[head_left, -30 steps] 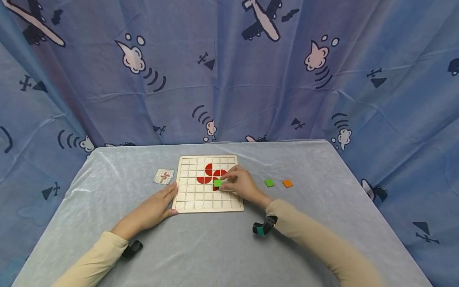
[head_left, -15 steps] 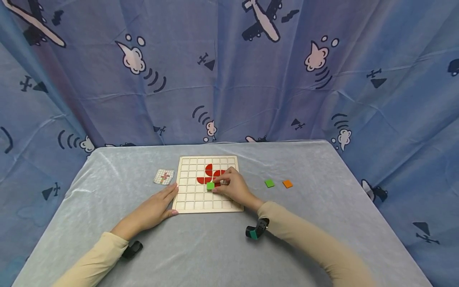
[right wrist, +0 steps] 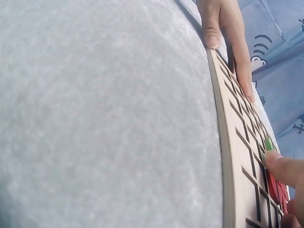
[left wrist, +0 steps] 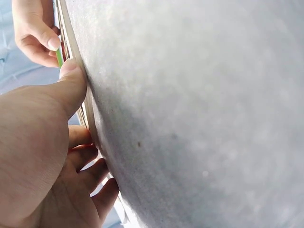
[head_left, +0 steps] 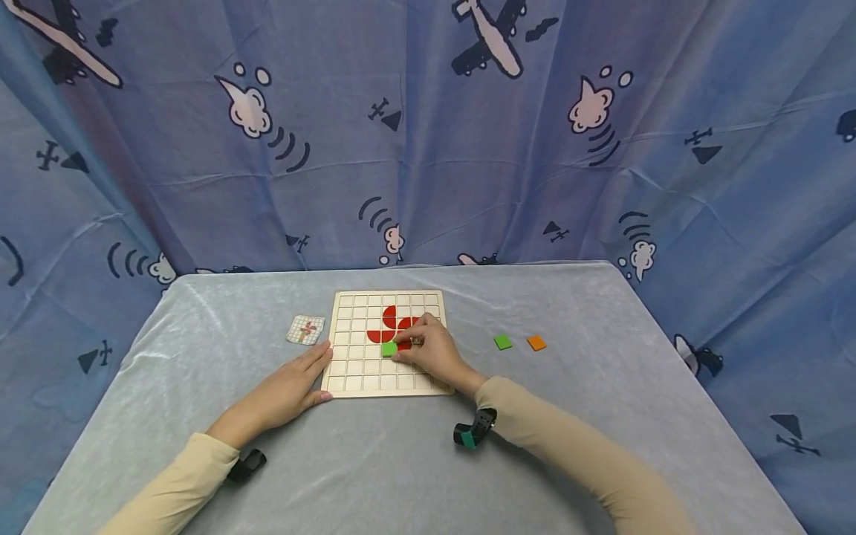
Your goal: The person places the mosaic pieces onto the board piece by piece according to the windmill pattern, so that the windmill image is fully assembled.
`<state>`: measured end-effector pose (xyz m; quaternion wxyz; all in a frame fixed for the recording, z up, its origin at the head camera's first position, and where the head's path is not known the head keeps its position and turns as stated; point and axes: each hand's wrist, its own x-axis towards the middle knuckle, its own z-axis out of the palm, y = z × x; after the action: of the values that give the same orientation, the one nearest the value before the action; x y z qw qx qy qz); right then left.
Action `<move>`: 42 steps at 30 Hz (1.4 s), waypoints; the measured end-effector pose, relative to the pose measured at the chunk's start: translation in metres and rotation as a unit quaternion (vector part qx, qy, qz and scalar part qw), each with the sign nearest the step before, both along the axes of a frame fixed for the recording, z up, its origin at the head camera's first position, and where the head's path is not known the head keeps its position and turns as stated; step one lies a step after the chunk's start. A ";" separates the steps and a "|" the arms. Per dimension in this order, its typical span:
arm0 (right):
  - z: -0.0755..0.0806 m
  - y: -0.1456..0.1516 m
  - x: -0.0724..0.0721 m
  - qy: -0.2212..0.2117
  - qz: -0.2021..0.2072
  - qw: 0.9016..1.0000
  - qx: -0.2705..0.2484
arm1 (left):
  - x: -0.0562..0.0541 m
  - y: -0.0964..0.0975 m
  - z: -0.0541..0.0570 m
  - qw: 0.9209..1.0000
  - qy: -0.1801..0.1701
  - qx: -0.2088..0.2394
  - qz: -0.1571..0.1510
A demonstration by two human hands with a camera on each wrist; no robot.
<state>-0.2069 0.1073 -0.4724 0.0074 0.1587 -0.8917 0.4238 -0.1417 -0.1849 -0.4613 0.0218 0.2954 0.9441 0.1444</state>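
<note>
A wooden grid board (head_left: 361, 375) lies on the cloth-covered table, with red rounded pieces (head_left: 389, 317) set in cells around its middle. Between thumb and fingers my right hand (head_left: 438, 353) pinches a green square tile (head_left: 388, 349) at a cell just below the left red pieces. In the right wrist view the green tile (right wrist: 269, 144) is at the board's grid beside my right thumb. My left hand (head_left: 287, 390) rests with extended fingers against the board's left edge. Part of the red pieces is hidden behind my right hand.
Left of the board lies a small pattern card (head_left: 305, 329) showing a grid with a pinwheel figure. Right of the board lie another green tile (head_left: 503, 341) and an orange tile (head_left: 536, 342). A blue patterned curtain (head_left: 428, 148) hangs behind the table.
My right hand has carried the green tile left and slightly toward me over the board, down to a cell below the red pieces. The left hand has stayed put.
</note>
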 end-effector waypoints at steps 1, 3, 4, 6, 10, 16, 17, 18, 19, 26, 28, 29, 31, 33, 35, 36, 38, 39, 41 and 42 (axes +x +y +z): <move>0.000 0.000 0.000 -0.001 -0.001 1.000 0.000 | 0.000 0.000 0.000 1.000 0.000 0.000 0.000; 0.000 -0.001 0.000 -0.001 -0.002 1.000 0.000 | 0.000 0.000 0.000 1.000 0.000 -0.001 0.000; 0.000 -0.001 0.000 0.000 -0.003 1.000 0.000 | 0.000 0.000 0.000 1.000 0.000 -0.001 0.000; 0.000 -0.001 0.001 0.002 -0.004 1.000 -0.001 | 0.000 0.000 -0.001 1.000 0.000 -0.002 0.001; -0.002 -0.001 0.001 0.008 -0.005 1.000 0.001 | 0.000 0.000 -0.001 1.000 0.000 -0.003 0.002; -0.003 -0.001 0.000 0.007 -0.007 1.000 0.000 | 0.000 0.000 -0.001 1.000 0.001 -0.003 0.002; -0.003 -0.001 0.000 0.006 -0.007 1.000 0.000 | 0.000 0.000 -0.001 1.000 0.002 -0.002 0.002; -0.003 -0.001 0.000 0.007 -0.007 1.000 0.000 | 0.000 0.000 -0.001 1.000 0.002 -0.002 0.002; -0.003 -0.001 0.000 0.007 -0.007 1.000 0.000 | 0.000 0.000 -0.001 1.000 0.002 -0.001 0.001; -0.001 -0.002 0.002 0.001 -0.004 1.000 0.009 | -0.001 0.000 -0.001 1.000 0.002 0.002 -0.001; 0.000 -0.002 0.002 -0.001 -0.004 1.000 0.009 | 0.000 0.000 -0.001 1.000 0.002 0.003 -0.001; 0.000 -0.002 0.002 -0.001 -0.004 1.000 0.009 | 0.000 0.000 -0.001 1.000 0.002 0.003 -0.001; 0.000 -0.002 0.002 -0.002 -0.005 1.000 0.010 | 0.000 0.000 0.000 1.000 0.004 0.003 -0.002; 0.000 -0.002 0.002 0.001 -0.006 1.000 0.012 | 0.001 0.000 0.000 1.000 0.009 0.003 -0.004; 0.000 -0.002 0.002 0.004 -0.006 1.000 0.014 | 0.000 0.000 0.000 1.000 0.019 0.004 -0.008; 0.000 -0.002 0.002 0.005 -0.005 1.000 0.014 | 0.000 0.000 0.000 1.000 0.024 0.004 -0.010; 0.000 -0.002 0.002 0.009 -0.004 1.000 0.012 | 0.000 0.000 -0.001 0.999 0.032 0.005 -0.013; 0.000 -0.002 0.002 0.010 -0.003 1.000 0.012 | 0.000 0.000 -0.002 0.999 0.037 0.006 -0.015; 0.000 -0.002 0.002 0.008 -0.003 1.000 0.012 | 0.000 -0.001 -0.002 0.999 0.035 0.006 -0.014; 0.000 -0.002 0.003 0.008 -0.003 1.000 0.011 | 0.000 -0.001 -0.002 0.999 0.033 0.005 -0.013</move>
<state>-0.2044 0.1050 -0.4726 0.0136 0.1596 -0.8967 0.4127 -0.1420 -0.1857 -0.4635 -0.0093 0.3125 0.9396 0.1392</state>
